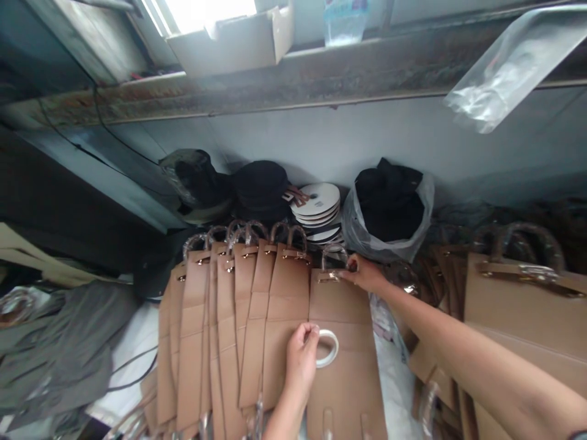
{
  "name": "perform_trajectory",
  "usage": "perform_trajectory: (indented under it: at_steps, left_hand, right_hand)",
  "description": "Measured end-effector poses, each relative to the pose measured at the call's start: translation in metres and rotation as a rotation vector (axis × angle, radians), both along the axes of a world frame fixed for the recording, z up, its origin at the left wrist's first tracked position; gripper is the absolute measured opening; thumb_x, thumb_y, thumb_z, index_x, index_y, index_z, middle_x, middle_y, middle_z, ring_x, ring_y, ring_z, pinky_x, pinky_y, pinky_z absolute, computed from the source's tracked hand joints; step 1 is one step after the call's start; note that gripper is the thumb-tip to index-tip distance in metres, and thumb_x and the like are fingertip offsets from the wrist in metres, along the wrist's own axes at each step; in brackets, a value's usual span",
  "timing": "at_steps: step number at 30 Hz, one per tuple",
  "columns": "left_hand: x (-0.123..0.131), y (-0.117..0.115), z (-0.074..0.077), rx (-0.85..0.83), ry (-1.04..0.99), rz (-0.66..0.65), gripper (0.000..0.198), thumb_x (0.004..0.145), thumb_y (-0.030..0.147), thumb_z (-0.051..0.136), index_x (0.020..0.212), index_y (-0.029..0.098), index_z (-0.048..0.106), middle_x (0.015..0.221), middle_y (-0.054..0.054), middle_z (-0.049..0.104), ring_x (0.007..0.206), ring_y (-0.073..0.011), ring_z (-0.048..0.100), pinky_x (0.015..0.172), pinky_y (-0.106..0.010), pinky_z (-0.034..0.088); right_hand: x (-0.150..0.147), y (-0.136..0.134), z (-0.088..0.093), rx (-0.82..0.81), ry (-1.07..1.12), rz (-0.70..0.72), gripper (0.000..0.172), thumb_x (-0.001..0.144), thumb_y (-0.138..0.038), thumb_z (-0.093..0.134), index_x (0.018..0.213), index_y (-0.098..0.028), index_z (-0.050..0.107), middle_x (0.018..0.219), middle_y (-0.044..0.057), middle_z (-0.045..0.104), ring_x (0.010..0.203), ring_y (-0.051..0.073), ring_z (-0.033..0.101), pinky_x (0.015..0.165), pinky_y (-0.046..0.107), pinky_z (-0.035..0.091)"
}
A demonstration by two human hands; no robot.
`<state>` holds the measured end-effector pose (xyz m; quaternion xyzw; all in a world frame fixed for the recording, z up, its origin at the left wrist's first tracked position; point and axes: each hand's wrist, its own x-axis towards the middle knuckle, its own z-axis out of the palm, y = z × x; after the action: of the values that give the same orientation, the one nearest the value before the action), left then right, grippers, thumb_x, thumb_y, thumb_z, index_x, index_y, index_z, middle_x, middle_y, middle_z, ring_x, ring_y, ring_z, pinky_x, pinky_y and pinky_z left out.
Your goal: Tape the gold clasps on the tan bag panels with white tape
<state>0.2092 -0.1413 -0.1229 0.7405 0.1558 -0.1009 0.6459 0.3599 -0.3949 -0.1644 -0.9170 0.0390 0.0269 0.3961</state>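
A row of tan leather bag panels (238, 318) with curved, plastic-wrapped handles lies overlapped in front of me. The rightmost tan panel (345, 379) lies on top. My left hand (300, 357) is closed on a white roll of tape (328, 348) that rests on this panel. My right hand (364, 273) reaches forward and pinches the top edge of the same panel by its metal fitting and wrapped handle (334, 255).
More tan panels with handles (523, 287) are stacked at the right. Against the wall sit black hats (260, 186), a stack of white discs (317, 205) and a plastic bag of black items (389, 208). Grey cloth (59, 348) lies at the left. A cardboard box (233, 40) rests on the ledge.
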Motion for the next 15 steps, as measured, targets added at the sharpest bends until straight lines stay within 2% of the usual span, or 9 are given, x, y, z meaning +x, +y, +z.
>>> perform_trajectory:
  at_steps: [4,8,11,13,15]
  left_hand:
    - [-0.008,0.000,0.005,-0.050,0.012,0.033,0.038,0.080,0.055,0.069,0.083,0.017,0.068,0.079,-0.003,0.066,0.079,-0.0210,0.060,0.076,-0.028,0.045]
    - [-0.017,0.004,0.025,-0.153,0.025,0.038,0.039,0.080,0.055,0.070,0.086,0.017,0.066,0.077,-0.002,0.065,0.074,-0.0193,0.060,0.069,-0.026,0.045]
    - [-0.023,0.020,0.047,-0.129,0.041,0.077,0.041,0.081,0.056,0.070,0.089,0.017,0.066,0.075,-0.002,0.065,0.069,-0.0175,0.060,0.064,-0.025,0.044]
    - [-0.025,0.036,0.061,-0.098,0.044,0.110,0.041,0.082,0.057,0.069,0.091,0.017,0.066,0.076,-0.002,0.065,0.068,-0.0166,0.059,0.064,-0.024,0.045]
    - [-0.026,0.052,0.071,-0.057,0.017,0.131,0.040,0.083,0.056,0.069,0.093,0.017,0.067,0.082,-0.002,0.067,0.074,-0.0175,0.061,0.069,-0.025,0.046]
  right_hand:
    - [-0.018,-0.018,0.031,0.216,-0.010,-0.132,0.044,0.067,-0.047,0.079,0.097,-0.020,0.060,0.078,0.000,0.065,0.070,0.018,0.060,0.062,0.028,0.042]
    - [-0.045,-0.010,0.049,0.676,0.101,-0.163,0.059,0.068,-0.048,0.083,0.116,-0.020,0.062,0.087,0.002,0.071,0.073,0.019,0.064,0.066,0.029,0.047]
    - [-0.067,0.000,0.050,0.999,0.285,-0.156,0.050,0.065,-0.045,0.087,0.105,-0.019,0.068,0.092,0.006,0.076,0.080,0.023,0.070,0.075,0.033,0.052]
    - [-0.072,0.003,0.051,1.114,0.431,-0.124,0.043,0.062,-0.039,0.090,0.093,-0.018,0.070,0.089,0.007,0.077,0.078,0.024,0.071,0.076,0.035,0.053]
    - [-0.064,0.006,0.055,1.182,0.456,-0.070,0.040,0.063,-0.036,0.091,0.093,-0.017,0.071,0.089,0.008,0.078,0.079,0.024,0.072,0.078,0.035,0.054]
